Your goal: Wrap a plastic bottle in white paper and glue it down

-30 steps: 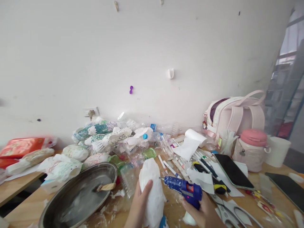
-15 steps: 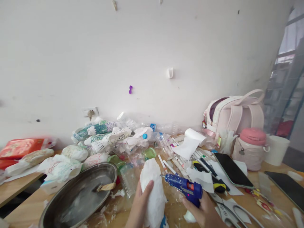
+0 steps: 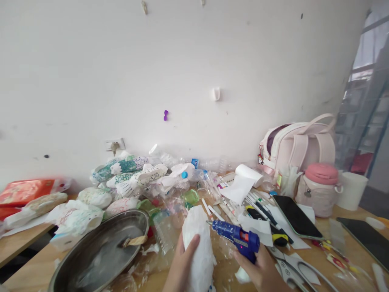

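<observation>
A white, paper-covered oblong shape (image 3: 200,243) stands in my left hand (image 3: 182,261), whose thumb lies across its side. My right hand (image 3: 258,267) is wrapped round the handle of a blue glue gun (image 3: 234,236), a small red light showing on its body. The gun's metal nozzle points left, close to the upper right side of the white shape; whether they touch is hard to tell. A crumpled white piece (image 3: 242,275) lies on the table beneath the gun.
A metal basin (image 3: 67,259) with a brush (image 3: 135,241) is at left, with paper-covered fish shapes (image 3: 121,170) behind. Markers, plastic bottles and a white roll (image 3: 249,174) fill the middle. Scissors (image 3: 288,267), a phone (image 3: 298,217), a pink-lidded container (image 3: 321,174) and a backpack (image 3: 299,150) are right.
The white shape and my left hand have shifted slightly right, nearer the nozzle. My right hand keeps its hold on the glue gun. The whole view has moved a little.
</observation>
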A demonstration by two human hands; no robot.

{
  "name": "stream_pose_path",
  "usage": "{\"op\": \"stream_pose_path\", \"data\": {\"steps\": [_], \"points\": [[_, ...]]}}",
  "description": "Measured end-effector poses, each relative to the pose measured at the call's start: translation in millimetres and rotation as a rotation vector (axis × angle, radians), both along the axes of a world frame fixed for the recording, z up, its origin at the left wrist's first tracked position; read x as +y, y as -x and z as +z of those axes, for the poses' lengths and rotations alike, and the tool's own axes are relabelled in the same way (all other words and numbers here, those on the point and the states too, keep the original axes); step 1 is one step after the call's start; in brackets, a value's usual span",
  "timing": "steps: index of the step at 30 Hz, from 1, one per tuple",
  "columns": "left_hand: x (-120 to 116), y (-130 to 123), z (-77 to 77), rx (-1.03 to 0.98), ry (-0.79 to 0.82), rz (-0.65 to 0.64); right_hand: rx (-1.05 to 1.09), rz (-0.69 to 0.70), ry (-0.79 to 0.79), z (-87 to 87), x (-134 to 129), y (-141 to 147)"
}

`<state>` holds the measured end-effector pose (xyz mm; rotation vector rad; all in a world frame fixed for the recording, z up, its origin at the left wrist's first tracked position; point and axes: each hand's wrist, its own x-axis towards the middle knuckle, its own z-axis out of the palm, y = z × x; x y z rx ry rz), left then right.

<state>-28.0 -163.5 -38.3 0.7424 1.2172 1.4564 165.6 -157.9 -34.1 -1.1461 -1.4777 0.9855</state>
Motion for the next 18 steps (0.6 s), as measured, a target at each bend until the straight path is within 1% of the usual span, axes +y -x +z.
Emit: {"op": "stream_pose_path", "data": {"steps": [2,4,12,15,18], "points": [[-1,-1,1.2,0.015,-0.013,0.006,-0.001,-0.033,0.026,0.1,0,0],[-2,-2,3.2,0.035,-0.012,0.019,0.003,-0.038,0.034,0.9,-1,1],[-9,-7,6.0,0.026,0.015,0.005,0.059,-0.037,-0.003,9.3,-4,3],[-11,-10,9.0,0.005,0.036,-0.005,0.074,-0.061,-0.005,8.3,-4,4],[-12,-11,13.0,-0.015,0.045,0.002,0.108,-0.092,-0.001,3.7,-2,3]]}}
